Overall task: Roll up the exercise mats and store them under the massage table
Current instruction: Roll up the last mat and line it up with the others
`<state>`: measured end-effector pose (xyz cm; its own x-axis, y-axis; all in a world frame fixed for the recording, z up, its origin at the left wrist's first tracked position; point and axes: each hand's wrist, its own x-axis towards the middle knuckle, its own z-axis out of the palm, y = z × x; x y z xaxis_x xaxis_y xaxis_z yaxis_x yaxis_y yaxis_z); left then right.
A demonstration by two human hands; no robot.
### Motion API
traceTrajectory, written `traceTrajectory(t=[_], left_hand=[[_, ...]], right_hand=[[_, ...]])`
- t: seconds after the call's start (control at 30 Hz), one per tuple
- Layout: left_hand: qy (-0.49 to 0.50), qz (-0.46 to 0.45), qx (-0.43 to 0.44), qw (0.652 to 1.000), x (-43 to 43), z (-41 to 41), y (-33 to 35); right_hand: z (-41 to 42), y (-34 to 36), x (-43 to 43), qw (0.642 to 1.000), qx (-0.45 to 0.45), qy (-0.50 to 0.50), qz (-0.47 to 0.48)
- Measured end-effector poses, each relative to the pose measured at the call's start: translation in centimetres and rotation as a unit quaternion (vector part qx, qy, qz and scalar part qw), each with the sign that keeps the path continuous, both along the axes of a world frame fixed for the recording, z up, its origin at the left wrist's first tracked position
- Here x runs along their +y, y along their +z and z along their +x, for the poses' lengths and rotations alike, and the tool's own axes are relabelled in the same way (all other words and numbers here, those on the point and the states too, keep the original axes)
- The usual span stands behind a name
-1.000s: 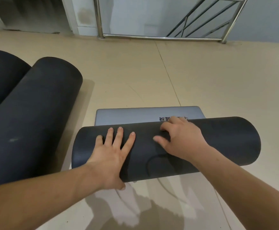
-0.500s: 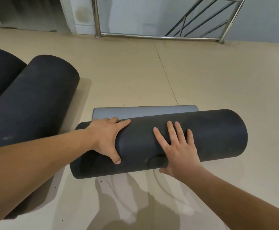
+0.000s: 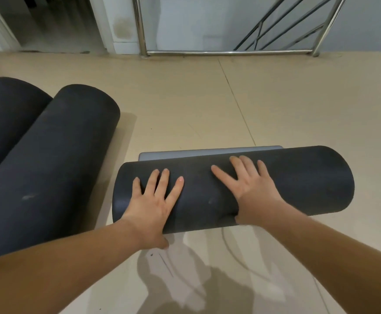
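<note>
Head view, step: rolling the dark foam exercise mat point(image 3: 303, 180) on the beige floor point(image 3: 275, 105); it is nearly wound, with a thin grey tail strip point(image 3: 207, 152) lying flat beyond it.
Hands: left hand point(image 3: 153, 200) and right hand point(image 3: 250, 184) both lie spread flat, pressing on the roll's top.
Next: an even forward push, likely enough to close the tail.

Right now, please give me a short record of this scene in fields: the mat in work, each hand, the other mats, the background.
mat in work: dark roll on the beige floor, almost fully rolled
unrolled part: narrow grey strip flat beyond the roll
left hand: flat on the roll, fingers spread
right hand: flat on the roll, fingers spread
finished rolls: near rolled mat and far rolled mat, side by side at the left
background: steel railing
</note>
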<state>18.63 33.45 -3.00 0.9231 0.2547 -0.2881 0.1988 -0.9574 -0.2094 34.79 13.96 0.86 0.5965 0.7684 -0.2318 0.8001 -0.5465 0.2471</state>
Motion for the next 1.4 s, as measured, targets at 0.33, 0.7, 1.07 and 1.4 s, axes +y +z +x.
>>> traceTrajectory(t=[0.33, 0.7, 1.07, 1.4], left_hand=[[-0.003, -0.027, -0.020, 0.999, 2.5, 3.3, -0.4], [0.022, -0.193, 0.045, 0.980, -1.0, 2.5, 6.1], [0.168, -0.496, 0.136, 0.841, 1.2, 1.9, 7.2], [0.279, -0.568, 0.118, 0.765, -2.3, -0.2, 6.5]], right_hand=[[-1.9, -4.0, 1.1, 0.999, -0.036, -0.004, 0.011], [1.3, 3.3, -0.7, 0.995, 0.061, 0.072, -0.036], [-3.6, 1.2, -9.3, 0.912, 0.170, -0.263, 0.266], [-8.7, -1.5, -4.8, 0.525, 0.490, -0.467, 0.517]])
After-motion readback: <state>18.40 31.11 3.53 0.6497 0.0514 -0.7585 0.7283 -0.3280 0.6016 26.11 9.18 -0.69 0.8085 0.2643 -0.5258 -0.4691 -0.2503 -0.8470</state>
